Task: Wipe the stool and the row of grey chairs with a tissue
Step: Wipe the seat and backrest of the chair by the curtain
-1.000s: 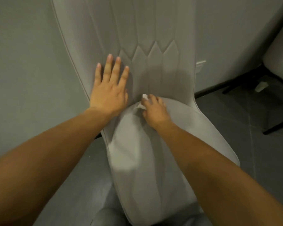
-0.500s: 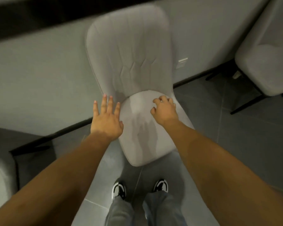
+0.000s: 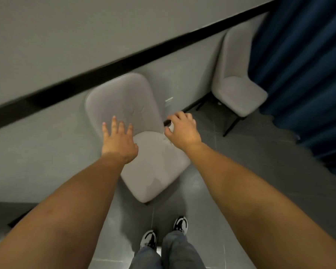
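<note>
A grey upholstered chair (image 3: 157, 167) stands against the wall in front of me, its seat showing darker wiped patches. My left hand (image 3: 118, 140) hovers with straight, spread fingers over the left edge where seat and backrest meet. My right hand (image 3: 182, 131) is raised over the seat's right rear corner, fingers curled. A small bit of white tissue (image 3: 170, 126) shows between its thumb and fingers; the rest is hidden in the hand. No stool is in view.
A second grey chair (image 3: 239, 94) stands to the right by a dark blue curtain (image 3: 303, 65). The grey wall carries a black stripe (image 3: 124, 61). My shoes (image 3: 149, 239) stand on the grey tiled floor just before the chair.
I have straightened up and the view has pulled back and swung right. Both hands have lifted off the chair; the right hand moved from the seat's rear crease to its right side.
</note>
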Demonstrator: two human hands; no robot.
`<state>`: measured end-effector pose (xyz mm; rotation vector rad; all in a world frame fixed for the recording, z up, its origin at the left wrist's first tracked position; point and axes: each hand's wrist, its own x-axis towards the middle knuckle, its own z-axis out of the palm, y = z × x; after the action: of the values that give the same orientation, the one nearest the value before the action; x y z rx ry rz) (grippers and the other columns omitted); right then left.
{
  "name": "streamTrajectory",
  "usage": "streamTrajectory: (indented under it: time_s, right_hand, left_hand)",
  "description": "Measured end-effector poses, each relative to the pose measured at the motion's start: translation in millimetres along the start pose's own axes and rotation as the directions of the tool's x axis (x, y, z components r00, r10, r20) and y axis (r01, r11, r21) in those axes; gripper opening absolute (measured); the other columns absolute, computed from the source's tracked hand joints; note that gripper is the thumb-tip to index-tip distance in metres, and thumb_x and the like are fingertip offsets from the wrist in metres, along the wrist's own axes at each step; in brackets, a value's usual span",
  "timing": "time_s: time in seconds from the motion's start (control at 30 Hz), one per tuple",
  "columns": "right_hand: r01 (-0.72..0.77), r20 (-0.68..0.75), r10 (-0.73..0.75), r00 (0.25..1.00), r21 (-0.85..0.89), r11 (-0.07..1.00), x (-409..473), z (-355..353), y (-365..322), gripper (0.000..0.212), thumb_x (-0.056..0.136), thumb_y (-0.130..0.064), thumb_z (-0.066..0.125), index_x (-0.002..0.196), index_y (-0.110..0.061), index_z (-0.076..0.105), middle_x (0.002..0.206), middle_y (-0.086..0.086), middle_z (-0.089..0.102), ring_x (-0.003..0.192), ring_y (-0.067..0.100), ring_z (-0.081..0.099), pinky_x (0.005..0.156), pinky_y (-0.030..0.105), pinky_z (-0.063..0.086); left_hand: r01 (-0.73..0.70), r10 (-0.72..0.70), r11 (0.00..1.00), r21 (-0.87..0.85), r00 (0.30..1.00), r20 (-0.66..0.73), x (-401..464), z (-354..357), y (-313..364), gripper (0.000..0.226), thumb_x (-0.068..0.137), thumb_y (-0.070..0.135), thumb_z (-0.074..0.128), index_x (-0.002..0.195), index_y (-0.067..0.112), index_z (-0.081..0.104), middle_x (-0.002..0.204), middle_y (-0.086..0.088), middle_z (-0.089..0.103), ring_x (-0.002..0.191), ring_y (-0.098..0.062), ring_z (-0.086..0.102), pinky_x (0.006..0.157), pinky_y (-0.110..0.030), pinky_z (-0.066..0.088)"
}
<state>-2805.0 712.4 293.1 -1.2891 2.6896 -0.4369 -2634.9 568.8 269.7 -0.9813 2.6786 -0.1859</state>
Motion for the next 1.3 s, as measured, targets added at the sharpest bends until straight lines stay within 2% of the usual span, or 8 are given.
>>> streamTrajectory:
  time_s: [0.2, 0.33, 0.57, 0.8, 0.93, 1.0, 1.13, 1.3]
  right_hand:
    - [-0.088, -0.070, 0.083, 0.994, -0.076, 0.993, -30, -67, 66, 0.043, 0.093, -0.040, 0.055, 0.131, -0.021, 0.057, 0.130, 0.002, 0.051, 0.119, 0.029, 0.039, 0.097, 0.041, 0.036]
    - [-0.220, -0.124, 0.209, 0.970, -0.090, 0.971, -53, -108, 144, 0.047, 0.092, -0.043, 0.055, 0.134, -0.022, 0.055, 0.135, 0.002, 0.049, 0.121, 0.029, 0.038, 0.099, 0.040, 0.034]
    - [-0.336, -0.163, 0.320, 0.933, -0.083, 0.938, -76, -146, 295, 0.050, 0.090, -0.047, 0.056, 0.136, -0.026, 0.052, 0.133, 0.001, 0.050, 0.120, 0.028, 0.038, 0.099, 0.040, 0.033]
    - [-0.320, -0.048, 0.317, 0.947, -0.082, 0.944, -79, -163, 454, 0.057, 0.088, -0.051, 0.056, 0.139, -0.026, 0.049, 0.135, 0.004, 0.049, 0.122, 0.029, 0.040, 0.098, 0.041, 0.035]
    - [-0.359, -0.019, 0.359, 0.933, -0.063, 0.931, -64, -174, 522, 0.059, 0.087, -0.052, 0.057, 0.139, -0.024, 0.049, 0.135, 0.006, 0.051, 0.122, 0.032, 0.041, 0.098, 0.044, 0.037]
    - [-0.337, -0.001, 0.338, 0.941, -0.071, 0.939, -55, -173, 543, 0.059, 0.087, -0.051, 0.057, 0.138, -0.023, 0.049, 0.134, 0.007, 0.052, 0.122, 0.032, 0.042, 0.098, 0.045, 0.038]
    - [-0.335, -0.002, 0.336, 0.942, -0.080, 0.939, -18, -177, 577, 0.057, 0.088, -0.050, 0.056, 0.137, -0.022, 0.050, 0.133, 0.008, 0.053, 0.121, 0.031, 0.043, 0.096, 0.044, 0.038]
    - [-0.303, -0.002, 0.305, 0.952, -0.129, 0.944, 49, -187, 609, 0.056, 0.088, -0.048, 0.055, 0.138, -0.021, 0.049, 0.131, 0.008, 0.054, 0.119, 0.031, 0.042, 0.095, 0.042, 0.036]
  left_hand:
    - [-0.114, 0.114, 0.993, 0.025, 0.993, 0.011, 6, -32, 56, 0.073, 0.092, 0.051, 0.025, 0.155, 0.019, 0.007, 0.161, -0.014, 0.003, 0.143, -0.038, -0.019, 0.110, -0.063, -0.009]
    - [-0.240, 0.242, 0.970, 0.038, 0.970, -0.037, 19, -62, 124, 0.072, 0.093, 0.050, 0.024, 0.155, 0.018, 0.006, 0.161, -0.015, 0.002, 0.144, -0.038, -0.019, 0.111, -0.063, -0.007]
    - [-0.296, 0.308, 0.951, 0.095, 0.939, -0.155, 52, -115, 259, 0.074, 0.091, 0.054, 0.034, 0.154, 0.019, 0.013, 0.160, -0.014, 0.012, 0.146, -0.036, -0.009, 0.113, -0.060, -0.002]
    - [-0.330, 0.320, 0.944, 0.002, 0.914, -0.249, 73, -151, 408, 0.071, 0.087, 0.050, 0.045, 0.148, 0.016, 0.030, 0.151, -0.012, 0.032, 0.145, -0.033, 0.010, 0.114, -0.056, 0.007]
    - [-0.445, 0.440, 0.894, 0.050, 0.852, -0.284, 78, -171, 477, 0.070, 0.088, 0.048, 0.044, 0.149, 0.016, 0.031, 0.152, -0.011, 0.034, 0.145, -0.029, 0.014, 0.115, -0.054, 0.011]
    - [-0.456, 0.451, 0.888, 0.058, 0.840, -0.303, 90, -185, 497, 0.069, 0.088, 0.047, 0.045, 0.148, 0.017, 0.033, 0.151, -0.010, 0.035, 0.145, -0.028, 0.016, 0.115, -0.053, 0.012]
    - [-0.383, 0.365, 0.924, 0.010, 0.873, -0.325, 139, -209, 517, 0.067, 0.086, 0.045, 0.049, 0.145, 0.016, 0.037, 0.147, -0.011, 0.039, 0.143, -0.030, 0.020, 0.115, -0.052, 0.012]
    - [-0.362, 0.343, 0.932, -0.019, 0.899, -0.272, 219, -204, 528, 0.065, 0.085, 0.045, 0.051, 0.142, 0.015, 0.041, 0.146, -0.012, 0.042, 0.142, -0.030, 0.023, 0.114, -0.054, 0.014]
